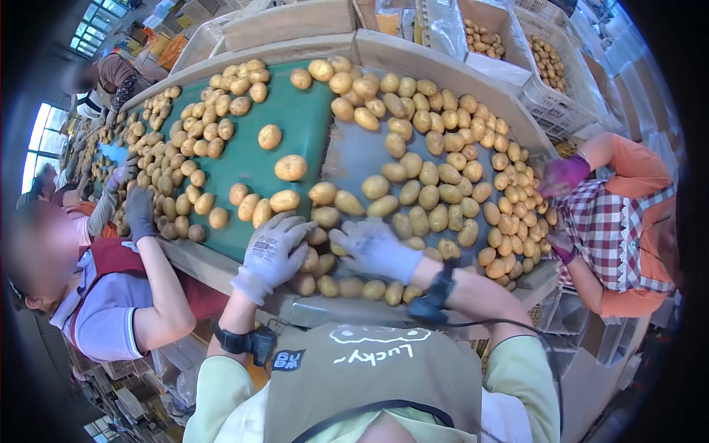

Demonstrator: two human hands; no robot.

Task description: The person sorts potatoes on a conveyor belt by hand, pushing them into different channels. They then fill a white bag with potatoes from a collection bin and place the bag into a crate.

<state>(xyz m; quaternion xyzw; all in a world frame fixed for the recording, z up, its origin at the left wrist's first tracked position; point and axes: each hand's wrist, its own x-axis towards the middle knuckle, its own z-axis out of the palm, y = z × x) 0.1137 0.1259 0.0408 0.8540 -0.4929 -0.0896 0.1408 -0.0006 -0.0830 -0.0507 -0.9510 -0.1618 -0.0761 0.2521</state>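
Note:
My left hand (273, 252), in a pale grey work glove, lies at the near edge of a green conveyor belt (255, 177), fingers stretched over and touching potatoes. My right hand (375, 249), gloved the same way, rests palm down among potatoes (348, 202) on the grey-blue sorting surface (354, 151), its fingers apart. Between the two hands a few potatoes (325, 216) sit close together. Neither hand is wrapped round a potato that I can see; what lies under the palms is hidden.
A co-worker's purple gloves (565, 176) touch the potato heap at right. At left, another co-worker's grey glove (139, 213) is at the belt. Wooden boards (288, 46) edge the far side. Beyond stand a potato-filled crate (550, 111) and a box (496, 70). A cable (509, 323) trails from my right wrist.

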